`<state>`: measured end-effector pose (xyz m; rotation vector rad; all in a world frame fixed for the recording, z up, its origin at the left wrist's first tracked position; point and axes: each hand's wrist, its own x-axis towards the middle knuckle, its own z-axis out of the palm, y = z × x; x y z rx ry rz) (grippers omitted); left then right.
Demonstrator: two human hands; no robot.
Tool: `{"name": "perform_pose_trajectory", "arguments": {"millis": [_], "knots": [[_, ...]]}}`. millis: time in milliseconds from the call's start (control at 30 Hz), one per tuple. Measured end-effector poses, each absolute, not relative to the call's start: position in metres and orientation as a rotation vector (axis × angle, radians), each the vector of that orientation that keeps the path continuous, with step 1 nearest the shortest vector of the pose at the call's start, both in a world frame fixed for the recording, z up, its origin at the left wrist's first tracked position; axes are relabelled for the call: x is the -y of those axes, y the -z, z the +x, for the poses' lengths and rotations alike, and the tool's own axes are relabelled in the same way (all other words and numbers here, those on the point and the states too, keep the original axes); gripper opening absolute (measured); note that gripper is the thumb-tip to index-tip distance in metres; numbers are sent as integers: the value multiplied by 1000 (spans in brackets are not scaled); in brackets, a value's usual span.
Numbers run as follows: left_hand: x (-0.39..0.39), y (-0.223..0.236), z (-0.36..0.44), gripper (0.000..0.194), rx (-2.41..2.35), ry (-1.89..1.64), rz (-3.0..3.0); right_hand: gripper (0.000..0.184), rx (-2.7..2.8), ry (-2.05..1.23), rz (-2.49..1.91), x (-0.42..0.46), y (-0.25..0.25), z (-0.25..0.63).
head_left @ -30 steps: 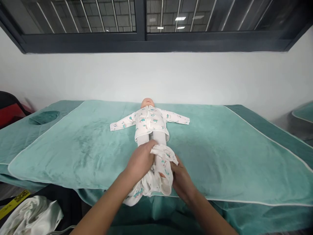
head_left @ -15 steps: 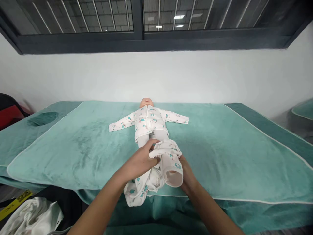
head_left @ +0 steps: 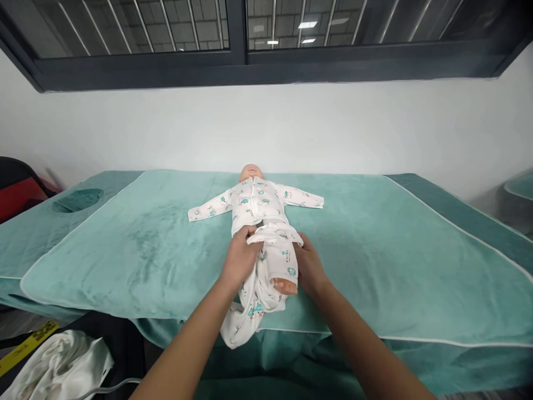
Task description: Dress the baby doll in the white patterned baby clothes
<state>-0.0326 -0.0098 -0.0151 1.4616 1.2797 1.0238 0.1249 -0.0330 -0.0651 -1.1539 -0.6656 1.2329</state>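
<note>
Expect soft, light, limp printed trousers (head_left: 281, 260), slack at the green cover's (head_left: 383, 272) near edge, then around the doll's (head_left: 251, 171) leg, best held by the gathered top, pinched at both sides in left hand (head_left: 240, 254) and right hand (head_left: 308, 264), below the shirt (head_left: 259, 201).

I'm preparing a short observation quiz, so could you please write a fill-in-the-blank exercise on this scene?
The doll lies on its ____.
The left hand and right hand grip the patterned ____.
A bare ____ pokes out of the cuff.
Metal bars show through the dark-framed ____.

Missing words: back; trousers; foot; window.
</note>
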Motion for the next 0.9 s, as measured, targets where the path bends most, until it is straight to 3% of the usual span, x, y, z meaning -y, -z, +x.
{"name": "perform_pose_trajectory", "arguments": {"millis": [167,367,567,900], "knots": [[13,11,-42,21,-1146,-948,1269,24,831,-1205,-1177,20,66,138],[25,-1,-57,29,-1019,-860,1127,24,1137,-1180,-1201,6,70,163],[23,-1,-61,18,-1063,-1012,1035,24,1268,-1162,-1180,-1,72,177],[25,7,-59,26,-939,-861,1077,24,1139,-1332,-1003,7,86,190]]}}
